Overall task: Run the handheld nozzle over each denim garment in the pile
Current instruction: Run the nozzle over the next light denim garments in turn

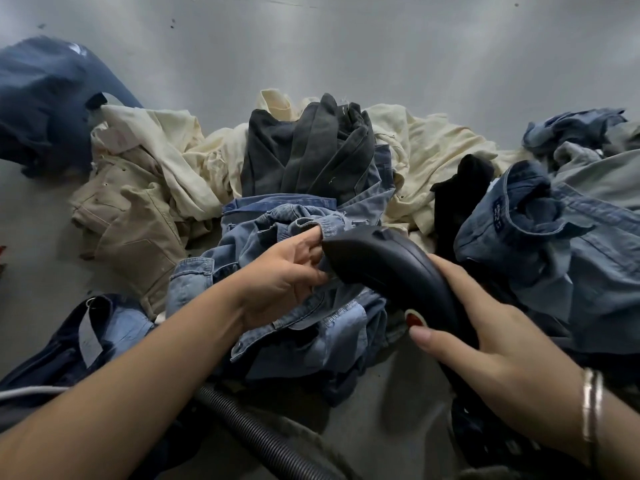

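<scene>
Nozzle (388, 268) in right hand (491, 337) grip, tip beside left hand (284, 275) on denim garment (311, 327).

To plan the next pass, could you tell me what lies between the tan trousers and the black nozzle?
Head view: crumpled light-blue denim and the left hand holding it.

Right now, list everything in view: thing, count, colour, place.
handheld nozzle: one, black with a red button, centre, over the light blue denim
light blue denim garment: one, centre, under the nozzle
ribbed hose: one, dark grey, bottom centre
charcoal garment: one, dark grey, back centre
cream garments: count unclear, behind the pile
beige garment: one, tan, left
dark navy garment: one, far left, blurred
blue denim heap: count unclear, right
tagged dark denim: one, lower left
surface: grey, all around
left hand: fingers pinch the light denim
right hand: grips the nozzle; bangle on wrist
</scene>
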`<state>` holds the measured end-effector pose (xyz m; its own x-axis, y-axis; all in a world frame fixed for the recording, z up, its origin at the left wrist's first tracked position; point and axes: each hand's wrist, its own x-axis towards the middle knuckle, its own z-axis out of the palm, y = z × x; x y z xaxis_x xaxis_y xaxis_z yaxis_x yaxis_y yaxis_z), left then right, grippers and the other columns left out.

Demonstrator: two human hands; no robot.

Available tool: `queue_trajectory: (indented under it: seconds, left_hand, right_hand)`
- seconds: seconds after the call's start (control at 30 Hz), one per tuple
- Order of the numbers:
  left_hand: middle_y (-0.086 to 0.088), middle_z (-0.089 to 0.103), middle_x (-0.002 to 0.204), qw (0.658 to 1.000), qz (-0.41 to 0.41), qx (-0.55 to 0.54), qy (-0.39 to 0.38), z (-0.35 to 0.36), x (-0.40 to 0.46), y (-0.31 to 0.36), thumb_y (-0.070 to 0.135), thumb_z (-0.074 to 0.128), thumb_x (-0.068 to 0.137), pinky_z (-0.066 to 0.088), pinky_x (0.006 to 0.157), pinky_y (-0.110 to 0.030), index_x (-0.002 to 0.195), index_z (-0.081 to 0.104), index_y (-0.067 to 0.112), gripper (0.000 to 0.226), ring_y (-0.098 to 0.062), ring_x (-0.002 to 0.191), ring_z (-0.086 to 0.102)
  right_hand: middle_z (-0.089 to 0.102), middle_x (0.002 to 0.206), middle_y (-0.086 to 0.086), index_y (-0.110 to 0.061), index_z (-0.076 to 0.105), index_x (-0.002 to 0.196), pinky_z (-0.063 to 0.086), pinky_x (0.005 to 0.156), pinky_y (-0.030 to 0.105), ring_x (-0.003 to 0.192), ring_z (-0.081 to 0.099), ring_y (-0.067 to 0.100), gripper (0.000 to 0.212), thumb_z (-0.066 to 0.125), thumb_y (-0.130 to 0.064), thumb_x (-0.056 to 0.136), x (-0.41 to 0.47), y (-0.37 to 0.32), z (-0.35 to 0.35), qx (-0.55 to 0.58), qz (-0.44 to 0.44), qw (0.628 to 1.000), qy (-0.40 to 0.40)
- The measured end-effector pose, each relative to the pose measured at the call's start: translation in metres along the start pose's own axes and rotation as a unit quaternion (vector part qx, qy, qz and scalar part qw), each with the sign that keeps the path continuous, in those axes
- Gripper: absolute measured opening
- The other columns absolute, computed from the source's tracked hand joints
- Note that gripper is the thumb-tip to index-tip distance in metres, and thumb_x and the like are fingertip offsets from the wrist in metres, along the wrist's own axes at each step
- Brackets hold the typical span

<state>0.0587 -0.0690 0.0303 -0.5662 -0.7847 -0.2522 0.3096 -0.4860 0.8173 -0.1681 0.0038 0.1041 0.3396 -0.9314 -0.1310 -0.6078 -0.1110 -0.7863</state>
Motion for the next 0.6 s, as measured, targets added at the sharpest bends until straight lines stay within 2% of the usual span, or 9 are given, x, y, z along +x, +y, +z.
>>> queue_trajectory:
  seconds: [0.07,0.1,0.13,0.2,0.3,0.33,0.43,0.5,0.6]
  left_hand:
    - [-0.001,0.066,0.120,1.000,-0.009,0.013,-0.002,0.003,0.001,-0.004,-0.022,0.040,0.073,0.053,0.091,-0.026,0.129,0.050,0.012,0.065,-0.013,0.113,0.061]
    - [-0.002,0.064,0.124,1.000,-0.015,0.005,-0.010,0.004,0.002,-0.005,-0.024,0.038,0.074,0.052,0.094,-0.027,0.132,0.048,0.013,0.069,-0.014,0.115,0.060]
    - [-0.003,0.063,0.127,1.000,-0.017,-0.001,-0.017,0.006,0.003,-0.005,-0.026,0.036,0.075,0.052,0.093,-0.027,0.134,0.046,0.013,0.071,-0.015,0.116,0.060]
    - [-0.010,0.060,0.130,1.000,-0.015,0.006,-0.011,0.005,0.004,-0.004,-0.030,0.032,0.080,0.053,0.090,-0.026,0.137,0.044,0.009,0.070,-0.017,0.114,0.061]
    - [-0.014,0.059,0.130,1.000,-0.008,0.027,0.012,0.002,0.004,0.000,-0.030,0.030,0.083,0.052,0.092,-0.026,0.137,0.043,0.007,0.067,-0.020,0.113,0.060]
    - [-0.013,0.060,0.129,1.000,-0.003,0.026,0.018,0.003,0.004,0.001,-0.030,0.030,0.083,0.052,0.092,-0.027,0.137,0.044,0.006,0.066,-0.019,0.112,0.061]
    - [-0.009,0.065,0.121,1.000,0.008,-0.011,0.013,0.003,0.003,0.003,-0.029,0.033,0.081,0.054,0.084,-0.024,0.129,0.049,0.005,0.060,-0.016,0.108,0.064]
    - [-0.008,0.065,0.121,1.000,-0.001,-0.019,0.010,0.002,0.002,0.001,-0.028,0.034,0.080,0.054,0.083,-0.024,0.126,0.051,0.007,0.061,-0.015,0.110,0.064]
    - [-0.007,0.058,0.132,1.000,-0.021,-0.002,-0.006,0.011,0.002,-0.008,-0.026,0.036,0.076,0.048,0.096,-0.031,0.138,0.043,0.010,0.072,-0.016,0.120,0.056]
  right_hand:
    - [0.068,0.090,-0.024,-0.066,0.023,0.124,0.048,0.073,0.012,0.084,0.062,-0.008,0.049,0.051,-0.053,0.085,0.005,-0.002,0.001,0.005,-0.002,0.999,0.033]
    - [0.067,0.085,-0.024,-0.063,0.024,0.124,0.047,0.072,0.009,0.086,0.060,-0.011,0.052,0.054,-0.050,0.083,0.007,-0.002,0.000,0.000,-0.008,0.999,0.051]
    - [0.063,0.085,-0.031,-0.064,0.025,0.121,0.044,0.072,0.005,0.089,0.057,-0.017,0.052,0.056,-0.048,0.083,0.009,-0.002,-0.002,-0.004,-0.014,0.997,0.070]
    - [0.060,0.087,-0.040,-0.068,0.026,0.115,0.044,0.071,0.003,0.092,0.054,-0.020,0.043,0.054,-0.055,0.085,0.009,-0.002,-0.009,-0.014,-0.023,0.995,0.092]
    - [0.054,0.105,-0.047,-0.071,0.028,0.121,0.050,0.067,0.010,0.091,0.060,-0.013,0.055,0.055,-0.065,0.073,0.002,-0.006,-0.018,-0.001,-0.013,0.998,0.068]
    - [0.052,0.108,-0.048,-0.071,0.027,0.122,0.049,0.069,0.008,0.092,0.060,-0.014,0.059,0.054,-0.063,0.070,-0.001,-0.006,-0.017,-0.009,-0.010,0.998,0.055]
    - [0.048,0.101,-0.053,-0.074,0.021,0.116,0.040,0.073,0.001,0.092,0.055,-0.019,0.053,0.053,-0.060,0.076,-0.005,-0.006,-0.006,-0.038,-0.001,0.999,0.004]
    - [0.050,0.100,-0.049,-0.071,0.020,0.115,0.041,0.075,0.004,0.090,0.056,-0.016,0.044,0.048,-0.065,0.081,-0.002,-0.006,-0.001,-0.029,0.011,1.000,-0.006]
    - [0.064,0.083,-0.030,-0.064,0.023,0.119,0.042,0.071,0.002,0.085,0.056,-0.018,0.054,0.053,-0.053,0.076,0.009,-0.005,-0.001,-0.026,0.016,0.999,0.042]
